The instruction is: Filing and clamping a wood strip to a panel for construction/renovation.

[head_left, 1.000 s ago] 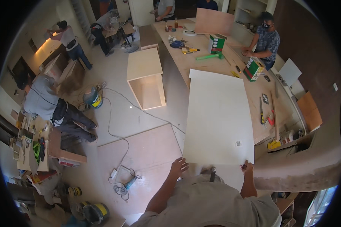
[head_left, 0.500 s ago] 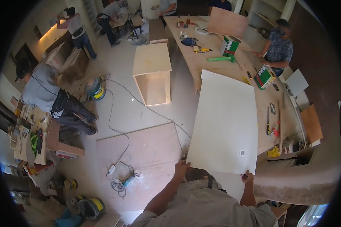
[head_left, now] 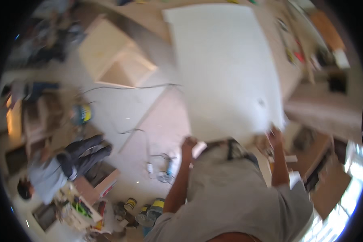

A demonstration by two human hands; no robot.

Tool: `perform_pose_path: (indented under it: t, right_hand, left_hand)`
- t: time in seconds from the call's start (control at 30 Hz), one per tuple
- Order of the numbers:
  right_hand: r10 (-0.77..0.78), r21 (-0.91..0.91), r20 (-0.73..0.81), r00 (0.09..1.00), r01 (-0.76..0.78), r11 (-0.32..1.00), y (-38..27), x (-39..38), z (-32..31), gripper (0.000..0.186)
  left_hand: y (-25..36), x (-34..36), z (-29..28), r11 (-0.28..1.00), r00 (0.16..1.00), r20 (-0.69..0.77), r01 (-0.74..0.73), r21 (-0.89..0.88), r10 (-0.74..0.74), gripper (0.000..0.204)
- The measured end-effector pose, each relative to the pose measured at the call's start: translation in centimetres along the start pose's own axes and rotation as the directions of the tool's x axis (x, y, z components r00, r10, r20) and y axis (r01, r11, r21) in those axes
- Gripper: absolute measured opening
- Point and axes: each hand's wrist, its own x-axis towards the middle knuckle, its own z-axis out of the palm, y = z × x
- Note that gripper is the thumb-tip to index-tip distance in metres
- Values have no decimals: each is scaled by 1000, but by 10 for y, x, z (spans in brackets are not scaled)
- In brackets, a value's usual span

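White board (head_left: 226,72) higher in view than before, left hand (head_left: 188,143) and right hand (head_left: 274,136), grip pinching its near corners

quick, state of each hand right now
Left hand: closed, holding the white sheet by its near left corner.
Right hand: blurred, but closed on its near right corner.
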Motion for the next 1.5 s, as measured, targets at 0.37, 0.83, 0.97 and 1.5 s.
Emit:
perform_pose_path:
  t: [0.37,0.83,0.97,1.5]
  right_hand:
    - [467,957,122,876,-228,178,-34,-37,40,20]
    - [564,901,38,825,-273,337,-79,-112,146,49]
    - [575,920,70,815,-277,279,-94,-157,198,43]
    - [598,953,-62,799,-130,272,-234,-209,323,10]
  left_hand:
    - [85,12,-63,817,918,92,387,-428,-386,39]
    - [-4,44,-158,824,895,172,446,-350,-411,33]
    - [-14,52,-193,784,899,154,434,-443,-410,34]
    - [-24,109,-292,502,882,289,454,-736,-374,43]
